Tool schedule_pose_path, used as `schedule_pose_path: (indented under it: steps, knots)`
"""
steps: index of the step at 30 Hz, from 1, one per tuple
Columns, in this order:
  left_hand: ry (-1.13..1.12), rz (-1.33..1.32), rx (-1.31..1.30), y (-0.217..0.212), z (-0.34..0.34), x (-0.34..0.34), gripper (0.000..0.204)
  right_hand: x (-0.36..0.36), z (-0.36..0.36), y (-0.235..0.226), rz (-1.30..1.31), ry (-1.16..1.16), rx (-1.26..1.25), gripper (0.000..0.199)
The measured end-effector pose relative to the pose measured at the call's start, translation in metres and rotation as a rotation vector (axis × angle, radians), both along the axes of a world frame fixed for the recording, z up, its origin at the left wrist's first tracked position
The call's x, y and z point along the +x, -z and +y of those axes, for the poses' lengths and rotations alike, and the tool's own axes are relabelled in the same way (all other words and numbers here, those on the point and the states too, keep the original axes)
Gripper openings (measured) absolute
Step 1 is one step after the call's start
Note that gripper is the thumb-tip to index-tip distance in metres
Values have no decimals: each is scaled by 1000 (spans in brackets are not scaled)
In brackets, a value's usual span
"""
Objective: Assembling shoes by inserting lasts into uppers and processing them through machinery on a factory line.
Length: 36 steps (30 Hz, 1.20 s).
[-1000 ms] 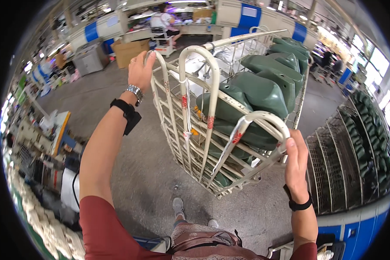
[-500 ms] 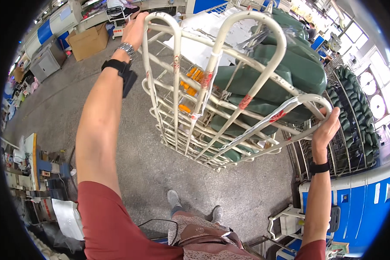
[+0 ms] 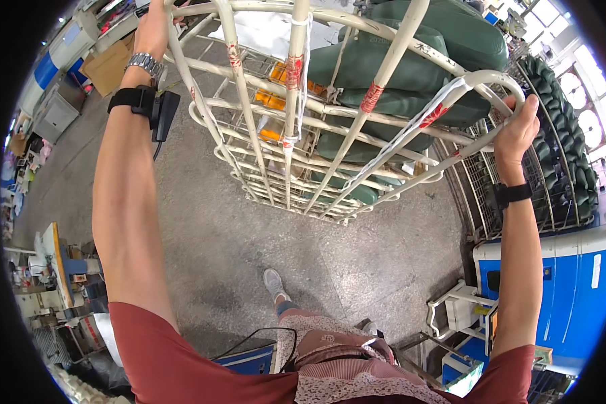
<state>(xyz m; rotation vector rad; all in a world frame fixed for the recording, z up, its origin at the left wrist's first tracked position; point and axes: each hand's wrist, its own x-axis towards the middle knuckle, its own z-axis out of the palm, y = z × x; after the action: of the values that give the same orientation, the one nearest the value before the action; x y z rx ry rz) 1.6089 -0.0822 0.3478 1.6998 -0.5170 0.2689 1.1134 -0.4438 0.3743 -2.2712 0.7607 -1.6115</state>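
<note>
Two hands [image 3: 153, 30] [image 3: 516, 133] grip a cream metal cart [image 3: 293, 73] bearing green forms [image 3: 470, 39].

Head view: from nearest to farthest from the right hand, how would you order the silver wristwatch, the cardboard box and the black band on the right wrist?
1. Black band: just below the right hand, same arm.
2. Silver wristwatch: across the tubular metal rack, on the left wrist.
3. Cardboard box: farthest, upper left, beyond the left arm.
</note>
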Motion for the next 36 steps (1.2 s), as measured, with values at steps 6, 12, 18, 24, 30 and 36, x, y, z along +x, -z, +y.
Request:
schedule_pose_path:
  steps: [6, 12, 18, 24, 30, 36]
  knots:
    - [-121, 54, 60, -3, 25, -44, 59, 2, -19, 1, -64, -95, 76, 75]
    - [-268, -5, 249, -12, 43, -110, 74, -7, -48, 0, -82, -154, 88, 69]
    - [-331, -234, 137, -10, 74, -185, 77, -5, -101, 15, -122, -280, 275, 52]
    - [-334, -506, -55, -1, 89, -222, 48, -24, -128, -5, -324, -153, 193, 54]
    - [-299, -443, -231, 2, 97, -262, 52, 58, 161, 30, -59, -80, -24, 46]
    - [-105, -371, -220, 7, 96, -310, 53, 80, 382, 47, 584, 357, -730, 30]
